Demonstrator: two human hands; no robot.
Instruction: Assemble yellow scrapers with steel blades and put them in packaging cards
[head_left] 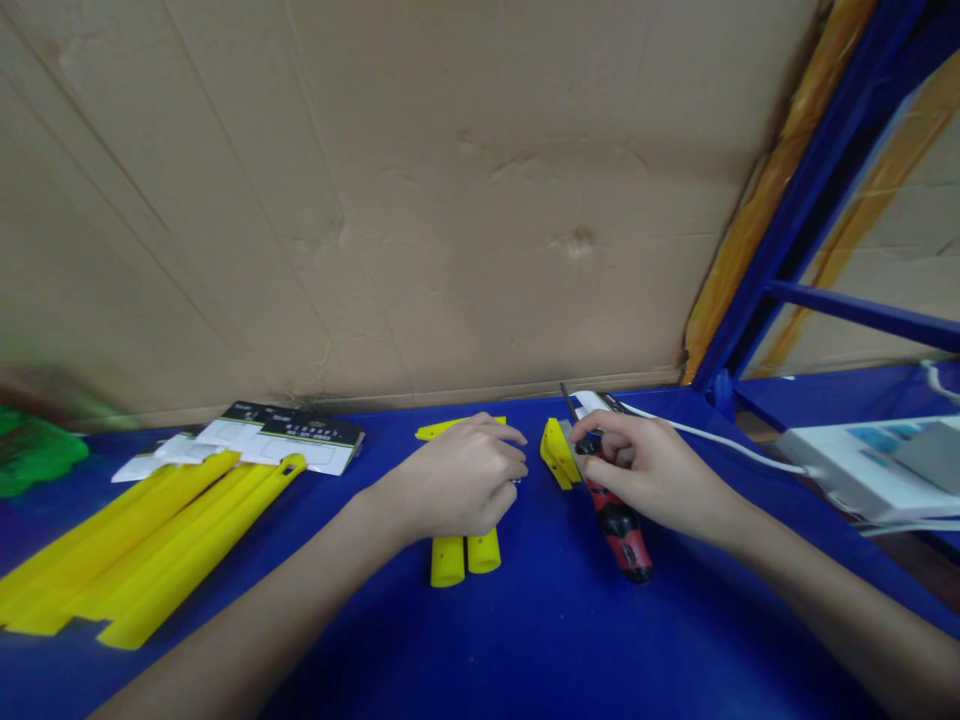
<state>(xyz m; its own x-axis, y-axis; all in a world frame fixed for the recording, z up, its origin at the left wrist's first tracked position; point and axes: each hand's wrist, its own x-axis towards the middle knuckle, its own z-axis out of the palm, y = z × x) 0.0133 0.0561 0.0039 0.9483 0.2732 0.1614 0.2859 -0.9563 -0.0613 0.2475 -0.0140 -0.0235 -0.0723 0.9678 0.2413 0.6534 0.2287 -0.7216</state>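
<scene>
My left hand (469,478) hovers over or rests on several yellow plastic pieces, with its fingers curled and pressed together. A tiny shiny bit shows at its fingertips, too small to name. Below that hand, two short yellow tubes (448,562) stick out side by side, and behind it lies a flat yellow piece (431,431). My right hand (645,460) has its thumb and fingers closed round the upper handle of a red and black screwdriver (626,540), whose shaft points away from me. Just left of it stands a yellow bracket-like piece (557,455).
Long yellow handles (202,560) with black and white card tags (304,437) lie at the left of the blue table (480,660). A green plastic bag (37,452) sits far left. A cardboard wall (450,220) rises behind. At right are a white box (870,465), a cable (720,450) and a blue frame (795,200).
</scene>
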